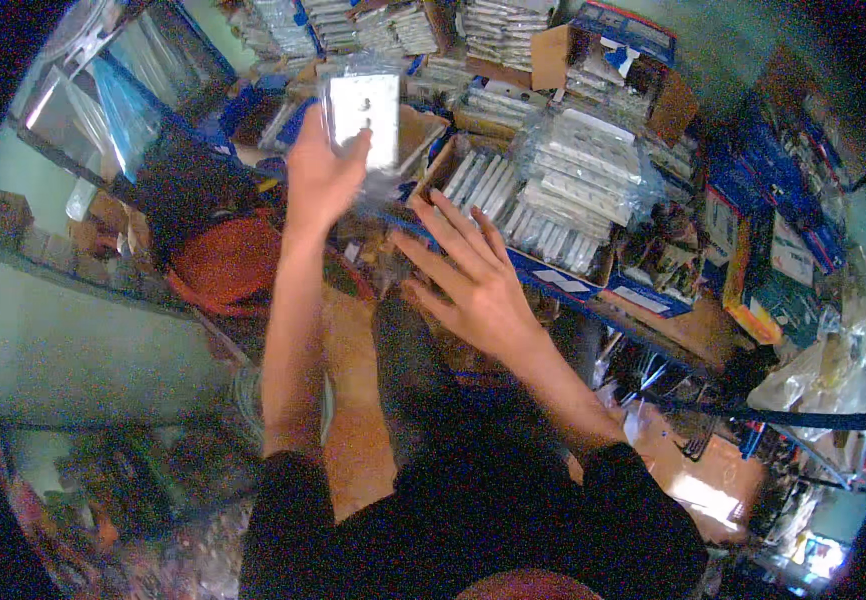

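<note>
My left hand is raised at the far side, its thumb across a white rectangular wall plate with small dark marks down its middle. Clear plastic seems to wrap the plate, and its fingers behind are hidden. Lower and to the right, my right hand has its fingers spread, with nothing in them. Its fingertips are by the near left corner of an open cardboard box. Rows of thin white wrapped pieces stand in that box, and a stack of plastic-wrapped white plates lies on top.
More boxes and wrapped white stacks fill the far side. A red basin sits at the left, below plastic-covered shelving. Blue boxes and a crumpled clear bag are on the right. Brown cardboard lies between my arms.
</note>
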Demonstrator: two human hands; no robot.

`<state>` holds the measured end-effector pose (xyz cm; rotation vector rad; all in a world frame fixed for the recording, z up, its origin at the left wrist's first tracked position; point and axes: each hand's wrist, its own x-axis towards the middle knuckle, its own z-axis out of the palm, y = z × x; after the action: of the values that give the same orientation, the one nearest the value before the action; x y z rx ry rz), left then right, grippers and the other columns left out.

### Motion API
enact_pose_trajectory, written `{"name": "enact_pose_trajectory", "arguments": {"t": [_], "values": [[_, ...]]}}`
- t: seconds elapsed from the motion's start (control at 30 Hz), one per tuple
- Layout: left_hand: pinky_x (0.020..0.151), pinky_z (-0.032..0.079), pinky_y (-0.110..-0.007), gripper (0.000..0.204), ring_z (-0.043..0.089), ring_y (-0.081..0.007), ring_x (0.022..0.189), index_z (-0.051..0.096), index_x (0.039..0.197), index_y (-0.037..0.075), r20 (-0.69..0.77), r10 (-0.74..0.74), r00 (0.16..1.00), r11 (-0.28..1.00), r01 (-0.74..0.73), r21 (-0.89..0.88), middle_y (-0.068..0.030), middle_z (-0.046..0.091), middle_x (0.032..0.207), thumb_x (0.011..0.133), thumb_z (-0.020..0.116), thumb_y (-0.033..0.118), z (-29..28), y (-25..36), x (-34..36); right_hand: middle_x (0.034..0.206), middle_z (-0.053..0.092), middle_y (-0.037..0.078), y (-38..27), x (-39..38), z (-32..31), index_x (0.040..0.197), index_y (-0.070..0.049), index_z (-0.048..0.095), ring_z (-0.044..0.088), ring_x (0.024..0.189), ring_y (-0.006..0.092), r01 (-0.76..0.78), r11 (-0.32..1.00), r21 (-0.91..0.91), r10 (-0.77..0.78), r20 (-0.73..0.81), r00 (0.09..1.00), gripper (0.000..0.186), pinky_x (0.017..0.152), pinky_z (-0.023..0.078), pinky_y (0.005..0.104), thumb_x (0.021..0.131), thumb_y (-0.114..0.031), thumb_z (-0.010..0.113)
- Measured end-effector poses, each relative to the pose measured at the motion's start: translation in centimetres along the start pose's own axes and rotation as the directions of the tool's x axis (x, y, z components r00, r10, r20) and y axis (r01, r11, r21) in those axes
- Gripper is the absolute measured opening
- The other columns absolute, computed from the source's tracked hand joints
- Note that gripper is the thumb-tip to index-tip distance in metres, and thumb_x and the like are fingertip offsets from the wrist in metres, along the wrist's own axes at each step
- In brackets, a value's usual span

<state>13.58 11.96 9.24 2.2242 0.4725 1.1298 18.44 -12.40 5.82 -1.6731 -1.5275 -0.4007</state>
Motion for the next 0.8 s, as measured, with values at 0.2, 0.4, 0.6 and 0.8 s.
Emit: {"name": "enact_pose_trajectory", "arguments": {"t": [0.2,0.4,0.6,0.8], "values": [[0.092,0.053,-0.049,0.042,0.066,-0.0421,0.106,0.059,0.120,0.003,0.358,-0.275,0.892,0.739,-0.042,0.672,-0.0237,0.069,0.111,0.082,0.068,0.018,1.5,-8.7,6.5,0.140,0.058,0.014,-0.9,-5.5,-4.5,0.120,-0.009,0.070,0.053,0.133,0.0346,-0.098,0.984,0.147,0.096,0.017,0.995,0.040,0.109,0.042,0.0514,0.081,-0.008,0.076],[0.091,0.052,-0.045,0.046,0.066,-0.0402,0.106,0.063,0.114,0.004,0.636,-0.277,0.720,0.829,-0.155,0.536,-0.0228,0.068,0.115,0.077,0.075,0.028,6.9,-9.6,5.7,0.126,0.067,0.014,-0.5,-14.6,-6.4,0.111,-0.005,0.073,0.063,0.119,0.0325,-0.451,0.853,0.261,0.432,0.132,0.892,0.027,0.104,0.048,0.0448,0.084,-0.004,0.073],[0.090,0.050,-0.040,0.053,0.065,-0.0314,0.108,0.063,0.115,0.001,0.676,-0.189,0.712,0.971,0.035,0.235,-0.0206,0.068,0.117,0.086,0.071,0.045,6.6,-8.4,5.2,0.119,0.071,0.014,-1.0,-16.6,-6.3,0.111,-0.004,0.072,0.066,0.112,0.0313,-0.530,0.776,0.341,0.513,0.147,0.846,0.025,0.099,0.052,0.0416,0.085,-0.002,0.071],[0.103,0.047,-0.039,0.069,0.062,-0.0352,0.121,0.061,0.131,-0.003,0.767,-0.134,0.628,0.969,-0.078,0.234,-0.0242,0.063,0.131,0.098,0.053,0.057,5.1,-11.1,4.0,0.114,0.071,0.017,3.6,-7.2,-10.9,0.110,-0.004,0.071,0.068,0.108,0.0311,-0.183,0.981,0.057,0.186,-0.058,0.981,0.032,0.093,0.053,0.0411,0.078,-0.001,0.075]]}}
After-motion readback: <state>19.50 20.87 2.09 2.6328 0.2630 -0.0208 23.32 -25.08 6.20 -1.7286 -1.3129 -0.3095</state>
